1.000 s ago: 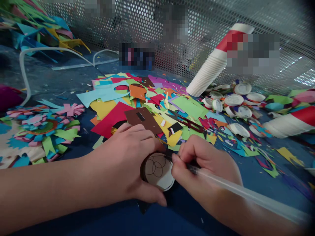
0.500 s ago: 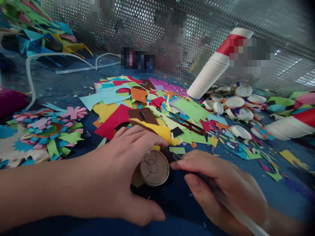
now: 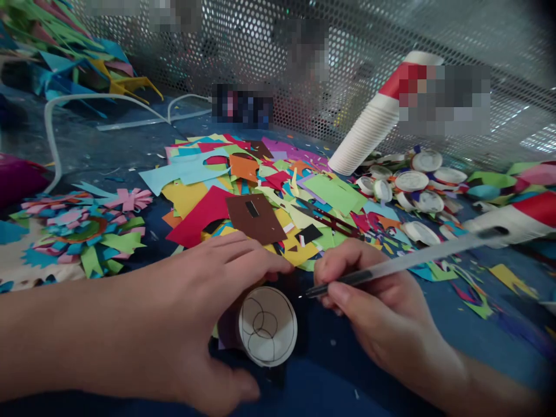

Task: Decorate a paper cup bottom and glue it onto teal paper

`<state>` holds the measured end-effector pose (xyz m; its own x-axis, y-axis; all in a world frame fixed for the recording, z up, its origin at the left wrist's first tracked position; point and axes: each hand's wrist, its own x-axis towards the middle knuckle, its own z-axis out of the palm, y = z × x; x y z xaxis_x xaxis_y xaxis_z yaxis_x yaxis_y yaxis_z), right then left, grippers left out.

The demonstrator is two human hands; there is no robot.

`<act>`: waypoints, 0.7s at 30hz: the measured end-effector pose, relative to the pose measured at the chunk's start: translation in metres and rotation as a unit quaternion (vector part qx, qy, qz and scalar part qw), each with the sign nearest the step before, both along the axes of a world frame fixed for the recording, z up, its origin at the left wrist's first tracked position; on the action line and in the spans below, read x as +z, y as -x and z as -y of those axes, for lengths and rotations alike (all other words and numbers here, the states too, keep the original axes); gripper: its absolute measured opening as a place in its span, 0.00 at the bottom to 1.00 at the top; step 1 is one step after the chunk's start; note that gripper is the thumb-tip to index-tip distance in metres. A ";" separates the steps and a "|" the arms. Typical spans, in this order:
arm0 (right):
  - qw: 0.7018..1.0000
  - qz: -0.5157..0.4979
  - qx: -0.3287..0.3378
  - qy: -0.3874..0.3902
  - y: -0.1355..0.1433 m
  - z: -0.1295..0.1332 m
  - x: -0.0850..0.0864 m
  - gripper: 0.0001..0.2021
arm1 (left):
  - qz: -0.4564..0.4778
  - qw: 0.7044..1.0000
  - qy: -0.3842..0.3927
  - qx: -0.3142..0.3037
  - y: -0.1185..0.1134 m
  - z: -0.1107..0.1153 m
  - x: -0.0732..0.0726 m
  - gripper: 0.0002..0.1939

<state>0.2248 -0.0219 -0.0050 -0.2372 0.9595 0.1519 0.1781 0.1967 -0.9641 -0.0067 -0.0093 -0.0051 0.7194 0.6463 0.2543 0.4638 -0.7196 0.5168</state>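
Observation:
A small round disc like a paper cup's bottom (image 3: pixel 268 327), white with overlapping circles drawn in dark ink, faces me at the front of the blue table. My left hand (image 3: pixel 204 313) curves around its left and far side, thumb held well apart from the fingers; whether a fingertip touches it is hidden. Bits of coloured paper peek out between this hand and the disc. In my right hand (image 3: pixel 373 301) is a slim pen (image 3: pixel 391 265) with a clear barrel and black grip, pinched between thumb and fingers. Its tip points left, just short of the disc's right edge.
Beyond my hands spreads a heap of coloured paper scraps (image 3: pixel 256 179) with scissors (image 3: pixel 330 217) on it. A tall cup stack (image 3: pixel 369 130) leans against the perforated screen (image 3: pixel 260 52). Cut cup pieces (image 3: pixel 412 180) lie right, a paper-flower piece (image 3: pixel 82 226) left.
The disc has shifted toward me and slightly left, with my left hand. A curled yellow paper no longer covers the brown sheet. The pen has swung so its barrel points up and right.

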 end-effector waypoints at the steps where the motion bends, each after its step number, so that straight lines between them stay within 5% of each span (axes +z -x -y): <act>1: 1.000 0.008 -0.003 0.007 0.001 0.000 0.001 0.05 | 0.002 1.000 0.017 -0.008 0.001 0.000 0.000 0.38; 16: 0.976 0.176 0.091 -0.090 0.008 0.002 0.002 0.10 | 0.017 0.996 0.091 0.006 -0.010 -0.001 0.002 0.33; 21: 0.972 0.195 0.101 -0.088 0.007 0.002 0.003 0.11 | 0.016 0.997 0.070 0.021 -0.010 -0.001 -0.002 0.47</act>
